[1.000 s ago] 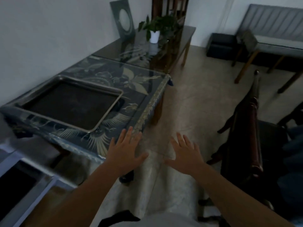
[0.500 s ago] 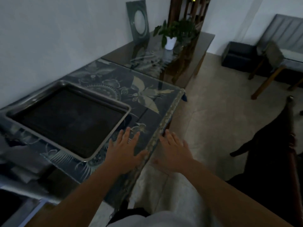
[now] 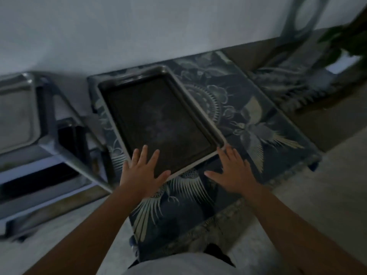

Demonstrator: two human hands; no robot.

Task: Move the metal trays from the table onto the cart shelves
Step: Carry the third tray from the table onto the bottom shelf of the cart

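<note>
Head view: we are seeing one metal tray [image 3: 158, 120] lying on the table [image 3: 258, 139]; left hand [image 3: 143, 171] and right hand [image 3: 232, 171], fingers spread, are hovering at its near rim. Beside the table, the cart [image 3: 59, 135] is holding another tray [image 3: 15, 114].

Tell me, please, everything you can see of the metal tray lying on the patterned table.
The metal tray is a shallow rectangle with rounded corners, a pale raised rim and a dark, dull floor. It looks empty and lies flat, turned at an angle, on the patterned table near the wall. The left hand, fingers spread, lies over its near rim and floor; the right hand is open at its near right corner, contact unclear.
</note>
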